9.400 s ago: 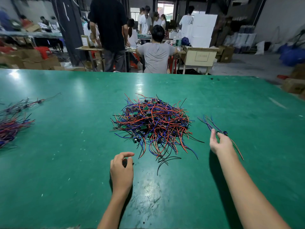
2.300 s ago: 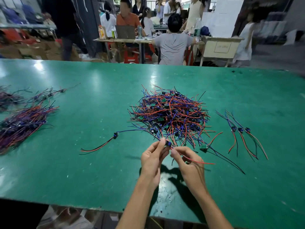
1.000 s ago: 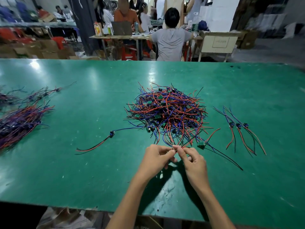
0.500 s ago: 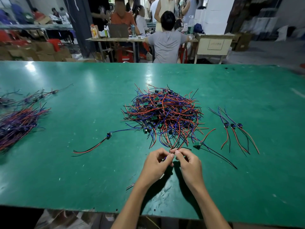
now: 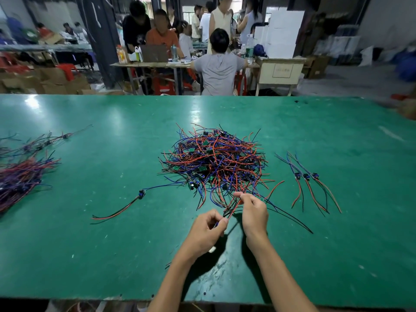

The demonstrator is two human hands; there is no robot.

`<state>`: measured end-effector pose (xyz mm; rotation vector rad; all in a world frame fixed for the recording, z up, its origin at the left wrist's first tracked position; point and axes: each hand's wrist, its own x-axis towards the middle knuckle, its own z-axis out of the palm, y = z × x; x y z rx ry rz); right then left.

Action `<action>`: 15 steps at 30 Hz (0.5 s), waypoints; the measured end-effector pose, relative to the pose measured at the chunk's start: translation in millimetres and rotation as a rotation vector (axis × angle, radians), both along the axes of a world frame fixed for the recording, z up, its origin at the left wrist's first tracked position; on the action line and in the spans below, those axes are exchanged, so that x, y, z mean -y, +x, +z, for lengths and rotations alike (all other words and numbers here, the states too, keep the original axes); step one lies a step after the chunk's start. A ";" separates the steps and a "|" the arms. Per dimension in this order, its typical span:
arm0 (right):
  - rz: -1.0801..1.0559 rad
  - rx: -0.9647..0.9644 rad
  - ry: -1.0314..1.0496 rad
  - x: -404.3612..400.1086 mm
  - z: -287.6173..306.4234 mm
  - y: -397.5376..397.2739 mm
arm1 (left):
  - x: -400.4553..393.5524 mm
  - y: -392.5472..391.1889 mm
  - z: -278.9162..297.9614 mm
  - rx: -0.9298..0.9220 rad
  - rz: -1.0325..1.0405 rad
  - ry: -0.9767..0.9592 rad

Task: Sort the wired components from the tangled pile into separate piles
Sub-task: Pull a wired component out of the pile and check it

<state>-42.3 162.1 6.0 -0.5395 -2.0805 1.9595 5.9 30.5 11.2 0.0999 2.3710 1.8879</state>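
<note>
A tangled pile (image 5: 215, 161) of red, blue and black wired components lies mid-table on the green table (image 5: 90, 244). At the pile's near edge, my left hand (image 5: 206, 233) pinches the near end of a red and black wire pair (image 5: 231, 210). My right hand (image 5: 253, 213) pinches the same wires farther along, close to the tangle. Three sorted components (image 5: 308, 183) lie side by side to the right. One single component (image 5: 126, 203) lies stretched out to the left of the pile.
A big heap of sorted wires (image 5: 18, 181) sits at the left edge, with a thinner bunch (image 5: 45, 140) behind it. Beyond the far table edge, people sit and stand at other tables (image 5: 180, 64). The near table edge runs just below my forearms.
My hands have moved apart: the left drew back toward me, the right went up toward the pile, and a red and black wire now stretches between them.
</note>
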 end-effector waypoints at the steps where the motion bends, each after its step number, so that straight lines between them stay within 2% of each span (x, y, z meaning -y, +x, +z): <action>1: -0.021 0.010 -0.019 -1.0 2.0 -3.9 | 0.7 0.4 0.3 0.000 -0.008 -0.006; 4: -0.037 0.066 -0.081 -1.3 7.4 -12.4 | 1.2 0.8 0.4 0.016 -0.021 -0.021; 8: -0.065 0.124 -0.302 -6.0 7.3 -17.1 | 1.9 0.1 -3.5 0.037 -0.015 -0.063; 12: 0.120 0.023 -0.321 -16.6 3.7 -9.4 | 3.4 2.7 -5.4 0.026 0.032 -0.031; 15: 0.330 -0.072 -0.183 -24.1 -5.0 4.8 | 4.1 1.0 0.5 0.029 0.021 0.011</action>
